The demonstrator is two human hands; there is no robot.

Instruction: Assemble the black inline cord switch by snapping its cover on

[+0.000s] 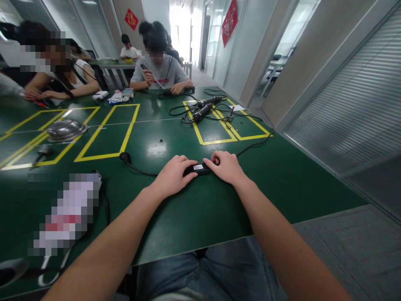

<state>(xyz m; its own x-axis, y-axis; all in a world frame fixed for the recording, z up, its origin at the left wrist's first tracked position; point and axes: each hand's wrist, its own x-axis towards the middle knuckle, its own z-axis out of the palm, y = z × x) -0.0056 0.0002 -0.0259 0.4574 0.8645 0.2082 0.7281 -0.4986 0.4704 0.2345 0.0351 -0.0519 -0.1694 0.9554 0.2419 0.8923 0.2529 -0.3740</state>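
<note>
A small black power adapter (202, 168) with a white label lies flat at the near side of the green table, between my two hands. My left hand (175, 173) grips its left end, thumb at the front and fingers behind. At the other end, my right hand (226, 166) is closed with the thumb on the adapter and the fingers curled. A black cord (140, 170) runs from under my left hand to a round black plug (124, 157). Another cable (255, 144) leaves near my right hand and curves back toward the far right of the table.
Black electric screwdrivers (203, 112) with tangled cables lie inside yellow tape outlines (219, 142). Left are a metal bowl (66, 129) and a blurred bag-like item (67, 213). Across the table (175, 217), one person (161, 67) holds a screwdriver; another (59, 67) leans in.
</note>
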